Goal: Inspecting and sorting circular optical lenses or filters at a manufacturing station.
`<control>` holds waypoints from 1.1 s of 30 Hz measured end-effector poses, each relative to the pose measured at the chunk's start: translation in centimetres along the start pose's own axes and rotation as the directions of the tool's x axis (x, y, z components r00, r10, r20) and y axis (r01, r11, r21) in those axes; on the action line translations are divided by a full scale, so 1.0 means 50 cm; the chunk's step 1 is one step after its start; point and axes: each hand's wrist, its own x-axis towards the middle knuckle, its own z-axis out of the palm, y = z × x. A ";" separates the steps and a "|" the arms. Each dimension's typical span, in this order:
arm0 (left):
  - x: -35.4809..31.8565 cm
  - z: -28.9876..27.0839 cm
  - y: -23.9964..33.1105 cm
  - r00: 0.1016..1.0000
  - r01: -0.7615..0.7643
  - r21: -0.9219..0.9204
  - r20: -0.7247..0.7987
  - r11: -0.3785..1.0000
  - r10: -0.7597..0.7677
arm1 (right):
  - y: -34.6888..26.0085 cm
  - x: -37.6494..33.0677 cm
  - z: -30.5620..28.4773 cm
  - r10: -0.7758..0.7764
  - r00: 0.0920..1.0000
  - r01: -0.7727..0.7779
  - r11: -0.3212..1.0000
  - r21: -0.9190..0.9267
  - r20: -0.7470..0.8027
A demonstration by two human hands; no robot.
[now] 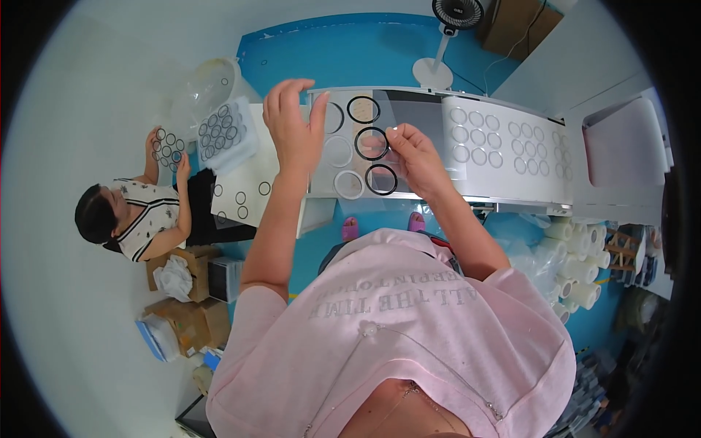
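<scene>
My right hand [418,157] is closed in a pinch at the right edge of a black ring [356,148], over the white work surface. Its other fingers are partly hidden behind the ring and a clear sheet. My left hand [294,124] hovers at the left end of the surface, thumb and fingers apart, holding nothing. One black ring [349,109] lies beyond the held one and another black ring [367,182] nearer to me. Beside my left hand are a thin dark-edged ring [342,117], a pale ring [326,151] and a white ring [338,186].
Rows of grey rings [458,134] lie on a white belt to the right. At left, a co-worker [157,212] holds a sheet of rings beside a plastic tub [244,135]. A fan [432,73] stands behind; film rolls [580,266] are stacked at right.
</scene>
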 end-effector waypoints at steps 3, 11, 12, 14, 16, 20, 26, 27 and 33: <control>-0.033 -0.015 0.019 0.986 0.154 -0.062 0.073 0.986 -0.149 | -0.001 -0.004 0.018 -0.075 0.994 0.072 0.997 -0.038 -0.080; -0.059 0.001 0.072 0.915 0.284 0.040 0.287 0.958 -0.283 | 0.008 -0.012 0.033 -0.238 0.969 0.222 0.955 -0.198 -0.059; -0.061 0.001 0.072 0.915 0.287 0.039 0.286 0.957 -0.286 | 0.010 -0.012 0.039 -0.243 0.968 0.229 0.959 -0.169 -0.069; -0.064 -0.001 0.072 0.909 0.287 0.107 0.283 0.952 -0.306 | 0.013 -0.012 0.042 -0.246 0.966 0.234 0.962 -0.140 -0.080; -0.065 -0.003 0.077 0.895 0.306 0.117 0.303 0.945 -0.328 | 0.019 -0.011 0.041 -0.260 0.962 0.245 0.955 -0.165 -0.079; -0.067 -0.004 0.079 0.860 0.320 0.157 0.365 0.934 -0.356 | 0.025 -0.013 0.040 -0.265 0.962 0.250 0.952 -0.175 -0.066; -0.081 -0.003 0.060 0.829 0.386 0.068 0.411 0.920 -0.378 | 0.029 -0.015 0.043 -0.241 0.968 0.227 0.959 -0.172 -0.063; -0.081 -0.006 0.058 0.829 0.384 0.068 0.413 0.921 -0.376 | 0.029 -0.013 0.042 -0.201 0.976 0.188 0.972 -0.139 -0.086; -0.090 -0.016 0.044 0.737 0.544 -0.035 0.497 0.838 -0.458 | 0.038 0.003 0.013 -0.063 0.988 0.072 0.996 0.057 -0.139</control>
